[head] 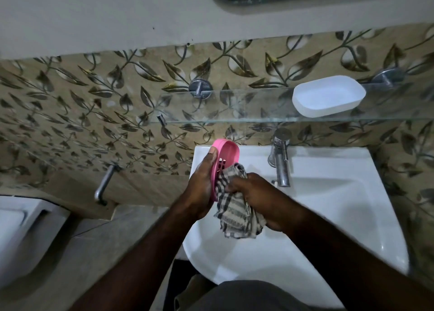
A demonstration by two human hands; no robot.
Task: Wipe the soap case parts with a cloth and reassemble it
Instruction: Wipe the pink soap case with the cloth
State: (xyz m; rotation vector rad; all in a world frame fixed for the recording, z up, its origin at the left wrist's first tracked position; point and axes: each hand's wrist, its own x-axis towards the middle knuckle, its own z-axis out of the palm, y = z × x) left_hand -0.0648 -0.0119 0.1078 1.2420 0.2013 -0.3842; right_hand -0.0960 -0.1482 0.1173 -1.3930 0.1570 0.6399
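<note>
Soap case, in two parts from where I stand: the pink slotted tray is held on edge above the sink's rear left corner, the left hand clasping its rim, while the white base sits on the glass shelf toward its right end, close to the front edge. The right hand is bunched round a checked cloth, pressing it into the tray. Push too hard and the tray could, I'd say, slip past the sink's left edge onto the floor
</note>
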